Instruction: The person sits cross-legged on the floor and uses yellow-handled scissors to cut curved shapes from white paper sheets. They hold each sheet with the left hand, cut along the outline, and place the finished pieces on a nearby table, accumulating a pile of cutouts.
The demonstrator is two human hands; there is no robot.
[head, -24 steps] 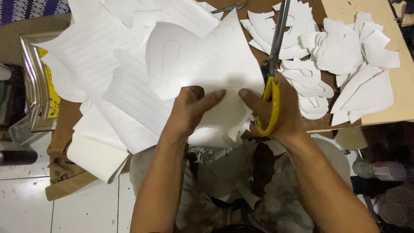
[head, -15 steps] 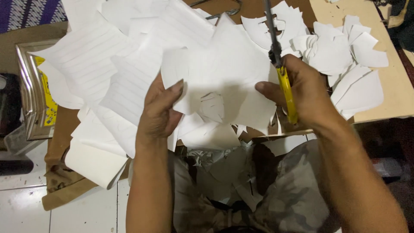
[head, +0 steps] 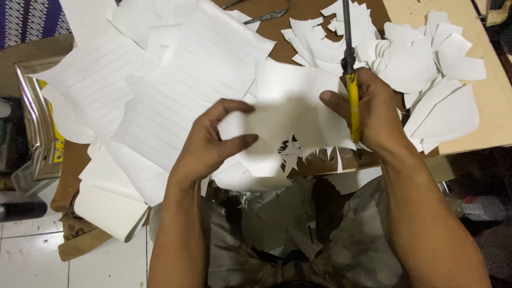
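While both hands pinch the white paper piece (head: 290, 114) | left fingers (head: 234, 143) underneath | right fingers (head: 333, 101) clasp yellow-handled scissors (head: 352, 101)

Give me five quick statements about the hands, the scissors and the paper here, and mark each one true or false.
1. The right hand holds yellow-handled scissors. True.
2. The scissors point down toward the person's lap. False: the blades point up, away from the person.
3. Both hands grip the same white paper piece. True; the left hand pinches its left edge.
4. The cut paper shapes are piled left of the left hand. False: they lie to the right, on the brown board.
5. The lined sheets are blue. False: they are white with faint lines.
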